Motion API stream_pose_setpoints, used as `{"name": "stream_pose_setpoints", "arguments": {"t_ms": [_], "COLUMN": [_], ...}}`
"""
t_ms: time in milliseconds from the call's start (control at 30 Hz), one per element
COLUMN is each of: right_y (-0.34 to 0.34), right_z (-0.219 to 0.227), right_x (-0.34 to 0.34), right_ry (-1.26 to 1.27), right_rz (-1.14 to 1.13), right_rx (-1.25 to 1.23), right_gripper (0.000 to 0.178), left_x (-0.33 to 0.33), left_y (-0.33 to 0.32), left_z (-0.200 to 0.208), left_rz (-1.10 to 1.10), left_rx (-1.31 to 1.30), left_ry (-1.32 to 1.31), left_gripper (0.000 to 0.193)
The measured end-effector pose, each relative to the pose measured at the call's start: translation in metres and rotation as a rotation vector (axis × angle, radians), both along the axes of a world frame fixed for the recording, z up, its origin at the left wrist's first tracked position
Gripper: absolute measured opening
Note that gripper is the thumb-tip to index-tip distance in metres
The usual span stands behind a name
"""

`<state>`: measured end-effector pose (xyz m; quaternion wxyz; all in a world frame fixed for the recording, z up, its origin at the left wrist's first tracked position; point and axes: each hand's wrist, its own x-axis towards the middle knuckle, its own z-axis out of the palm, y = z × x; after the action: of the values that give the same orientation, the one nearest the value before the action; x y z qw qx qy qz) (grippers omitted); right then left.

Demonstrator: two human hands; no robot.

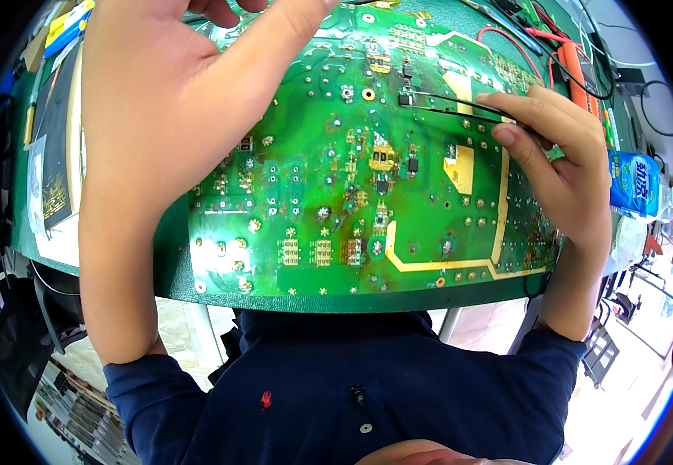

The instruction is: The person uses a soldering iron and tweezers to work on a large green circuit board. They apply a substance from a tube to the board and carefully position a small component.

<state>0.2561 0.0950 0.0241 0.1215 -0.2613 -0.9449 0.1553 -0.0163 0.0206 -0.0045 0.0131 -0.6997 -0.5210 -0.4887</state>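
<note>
A large green circuit board (328, 209) lies in front of me, with small parts and solder joints on it. My right hand (557, 143) pinches a pair of dark, slim tweezers (460, 111). Their two tips reach leftward to a small black chip (406, 100) on the upper middle of the board; whether they grip it I cannot make out. Raised over the board's left side, my left hand (173, 85) looms large near the camera. Its thumb stretches to the upper right and some fingers look bent, but the fingertips run out past the top edge.
A green mat (173, 256) covers the table under the board. At the right are a blue packet (634, 184), an orange-red tool (574, 74) and red and black cables. A black book or folder (57, 147) and a yellow-blue box (67, 25) sit at the left.
</note>
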Motion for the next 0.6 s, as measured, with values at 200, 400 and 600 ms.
{"name": "stream_pose_setpoints", "arguments": {"t_ms": [200,400,600], "right_y": [0.0014,0.0025,0.0034], "right_z": [-0.0067,-0.0078,-0.0082], "right_x": [0.0005,0.0007,0.0008], "right_ry": [0.041,0.041,0.045], "right_rz": [0.043,0.047,0.047], "right_rx": [-0.011,-0.008,0.02], "right_gripper": [0.023,0.024,0.024], "left_x": [-0.0049,-0.0072,-0.0061], "left_y": [-0.001,-0.0031,-0.0032], "left_z": [-0.0056,-0.0054,-0.0057], "left_rz": [0.02,0.029,0.031], "left_rx": [0.072,0.075,0.077], "left_ry": [0.108,0.102,0.093], "left_gripper": [0.014,0.014,0.014]}}
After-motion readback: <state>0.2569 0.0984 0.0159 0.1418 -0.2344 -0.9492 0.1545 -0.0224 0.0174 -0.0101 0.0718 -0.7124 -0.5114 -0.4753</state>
